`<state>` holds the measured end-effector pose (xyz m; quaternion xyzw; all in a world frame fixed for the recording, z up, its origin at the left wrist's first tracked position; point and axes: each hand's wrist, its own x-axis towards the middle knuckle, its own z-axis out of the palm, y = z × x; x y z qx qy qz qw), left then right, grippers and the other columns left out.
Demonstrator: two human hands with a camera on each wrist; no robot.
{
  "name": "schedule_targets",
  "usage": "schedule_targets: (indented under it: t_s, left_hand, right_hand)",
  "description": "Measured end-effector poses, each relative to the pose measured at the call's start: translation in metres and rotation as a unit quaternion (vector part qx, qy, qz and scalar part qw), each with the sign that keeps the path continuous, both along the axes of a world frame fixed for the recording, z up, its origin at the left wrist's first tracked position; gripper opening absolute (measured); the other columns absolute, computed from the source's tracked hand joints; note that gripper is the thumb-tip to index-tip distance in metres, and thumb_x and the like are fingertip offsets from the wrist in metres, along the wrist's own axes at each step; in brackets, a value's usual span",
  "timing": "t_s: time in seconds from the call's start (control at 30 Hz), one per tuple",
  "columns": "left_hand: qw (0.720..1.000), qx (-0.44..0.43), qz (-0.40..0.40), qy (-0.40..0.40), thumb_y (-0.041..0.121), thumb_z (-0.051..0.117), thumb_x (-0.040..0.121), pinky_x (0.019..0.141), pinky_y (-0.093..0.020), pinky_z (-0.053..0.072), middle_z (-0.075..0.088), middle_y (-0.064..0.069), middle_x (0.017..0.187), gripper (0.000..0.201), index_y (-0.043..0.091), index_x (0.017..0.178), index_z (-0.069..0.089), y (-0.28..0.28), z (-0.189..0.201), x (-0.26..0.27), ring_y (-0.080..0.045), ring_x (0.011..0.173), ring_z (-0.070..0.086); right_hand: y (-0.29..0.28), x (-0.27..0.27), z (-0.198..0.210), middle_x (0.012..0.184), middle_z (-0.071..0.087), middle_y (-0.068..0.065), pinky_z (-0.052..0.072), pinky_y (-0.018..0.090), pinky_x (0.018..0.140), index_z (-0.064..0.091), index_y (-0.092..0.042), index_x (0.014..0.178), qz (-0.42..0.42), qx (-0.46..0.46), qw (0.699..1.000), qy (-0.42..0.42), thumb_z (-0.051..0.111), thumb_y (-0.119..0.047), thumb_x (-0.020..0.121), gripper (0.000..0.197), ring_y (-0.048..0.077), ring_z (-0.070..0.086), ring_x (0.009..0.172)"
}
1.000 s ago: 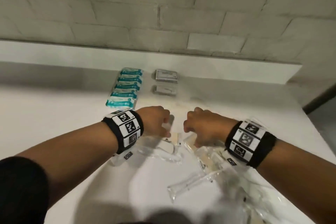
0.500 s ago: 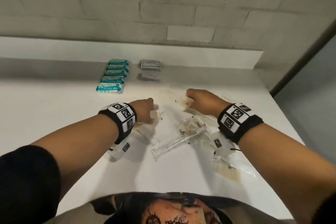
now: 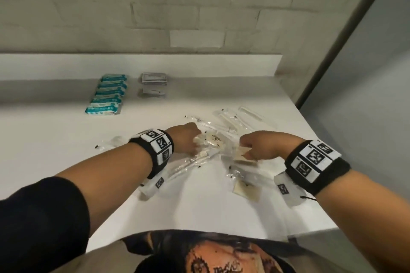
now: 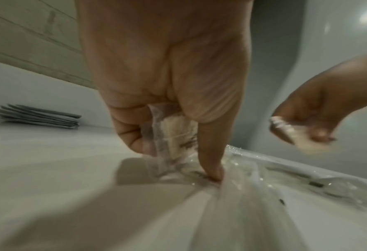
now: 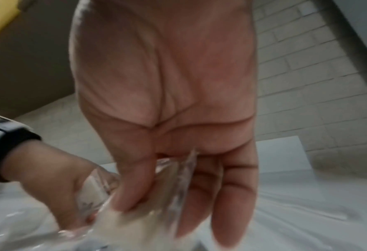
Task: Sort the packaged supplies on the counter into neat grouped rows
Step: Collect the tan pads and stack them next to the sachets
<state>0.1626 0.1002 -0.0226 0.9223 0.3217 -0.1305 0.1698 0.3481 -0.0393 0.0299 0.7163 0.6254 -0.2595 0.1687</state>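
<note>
Clear packets [image 3: 221,157] strewn mid-surface [image 3: 66,139], both hands now drawn closer together than a moment ago. Left hand [image 3: 185,139]: fingers [image 4: 210,159] curled round a cream-filled packet [image 4: 176,134], one fingertip pressing down on plastic. Right hand [image 3: 261,146]: fingers [image 5: 135,186] pinching another clear packet [image 3: 241,153]. Farther back, teal packs [image 3: 106,95] in a row, beside grey sachets [image 3: 154,85].

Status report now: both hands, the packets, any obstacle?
Left hand grips clear packets. Right hand pinches tan packet. Loose pile unsorted.
</note>
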Motion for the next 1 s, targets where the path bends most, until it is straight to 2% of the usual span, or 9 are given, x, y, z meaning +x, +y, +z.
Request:
schedule_targets:
  t_s: [0.13, 0.23, 0.33, 0.47, 0.6, 0.7, 0.83, 0.9, 1.0]
  left_hand:
    - [1.0, -0.01, -0.003, -0.018, 0.039, 0.065, 0.08, 0.088, -0.036, 0.05, 0.059, -0.004, 0.122, 0.037, 0.015, 0.108, 0.061, -0.004, 0.0, -0.009, -0.02, 0.097, 0.06]
    - [0.999, 0.037, 0.012, 0.012, 0.047, 0.064, 0.084, 0.093, -0.031, 0.042, 0.05, -0.001, 0.126, 0.054, 0.015, 0.125, 0.05, -0.007, -0.002, -0.016, -0.021, 0.112, 0.053]
    - [0.999, 0.049, 0.007, -0.012, 0.044, 0.065, 0.084, 0.089, -0.028, 0.041, 0.051, -0.003, 0.122, 0.048, 0.012, 0.119, 0.054, -0.013, -0.002, -0.014, -0.022, 0.111, 0.054]
    - [0.999, 0.005, -0.013, -0.029, 0.031, 0.074, 0.076, 0.093, -0.036, 0.046, 0.05, 0.002, 0.122, 0.045, 0.016, 0.114, 0.056, -0.024, -0.003, -0.005, -0.021, 0.107, 0.055]
    - [1.0, 0.013, -0.006, -0.01, 0.031, 0.072, 0.08, 0.092, -0.025, 0.038, 0.05, 0.001, 0.128, 0.054, 0.022, 0.127, 0.05, -0.027, -0.003, -0.002, -0.021, 0.115, 0.052]
    - [0.998, 0.033, 0.021, 0.057, 0.046, 0.072, 0.078, 0.094, -0.034, 0.042, 0.051, -0.001, 0.125, 0.063, 0.021, 0.13, 0.046, -0.025, -0.002, -0.004, -0.022, 0.116, 0.051]
    - [0.993, 0.041, 0.042, 0.103, 0.058, 0.07, 0.073, 0.085, -0.032, 0.04, 0.054, -0.004, 0.117, 0.06, 0.016, 0.113, 0.053, -0.023, -0.001, -0.011, -0.022, 0.102, 0.051]
    - [0.994, 0.024, 0.054, 0.089, 0.057, 0.073, 0.072, 0.078, -0.031, 0.038, 0.056, -0.005, 0.113, 0.051, 0.019, 0.098, 0.052, -0.023, 0.0, -0.013, -0.019, 0.092, 0.048]
    - [0.996, -0.01, 0.082, 0.046, 0.046, 0.077, 0.073, 0.082, -0.033, 0.041, 0.06, -0.004, 0.117, 0.05, 0.015, 0.106, 0.055, -0.021, 0.004, -0.014, -0.021, 0.096, 0.052]
  right_hand:
    - [-0.028, -0.018, -0.014, 0.079, 0.052, -0.005, 0.041, 0.03, 0.061, 0.045, -0.024, 0.075, 0.058, -0.078, 0.993, 0.059, 0.062, -0.028, 0.087, 0.021, 0.015, 0.05, 0.07]
    - [-0.027, -0.015, -0.023, 0.08, 0.047, -0.005, 0.032, 0.027, 0.055, 0.039, -0.025, 0.071, 0.085, -0.029, 0.996, -0.011, 0.061, -0.031, 0.088, 0.028, 0.018, 0.046, 0.074]
    - [-0.024, -0.007, -0.019, 0.085, 0.048, -0.003, 0.034, 0.028, 0.056, 0.037, -0.025, 0.071, 0.07, -0.018, 0.996, -0.048, 0.06, -0.037, 0.088, 0.031, 0.019, 0.047, 0.074]
    - [-0.037, -0.023, -0.033, 0.103, 0.049, 0.001, 0.044, 0.029, 0.063, 0.054, -0.019, 0.099, 0.084, -0.015, 0.995, -0.05, 0.076, -0.041, 0.072, 0.041, 0.017, 0.049, 0.076]
    - [-0.042, -0.03, -0.041, 0.109, 0.055, 0.003, 0.051, 0.033, 0.068, 0.035, -0.016, 0.127, 0.04, 0.011, 0.999, 0.005, 0.083, -0.024, 0.065, 0.078, 0.02, 0.056, 0.085]
    - [-0.04, -0.027, -0.041, 0.101, 0.057, 0.0, 0.051, 0.029, 0.061, 0.032, -0.018, 0.128, 0.008, -0.027, 0.999, 0.027, 0.075, -0.016, 0.067, 0.075, 0.018, 0.059, 0.08]
    - [-0.046, -0.022, -0.055, 0.095, 0.058, -0.001, 0.058, 0.036, 0.067, 0.057, -0.017, 0.105, 0.068, -0.001, 0.997, -0.041, 0.07, -0.032, 0.066, 0.043, 0.016, 0.06, 0.074]
    - [-0.042, -0.018, -0.052, 0.097, 0.059, 0.0, 0.055, 0.035, 0.069, 0.056, -0.017, 0.098, 0.084, 0.025, 0.996, -0.025, 0.065, -0.033, 0.076, 0.029, 0.018, 0.059, 0.078]
    - [-0.02, -0.008, -0.034, 0.107, 0.058, -0.001, 0.043, 0.028, 0.071, 0.053, -0.018, 0.114, 0.04, 0.092, 0.995, 0.025, 0.069, -0.025, 0.082, 0.036, 0.019, 0.055, 0.09]
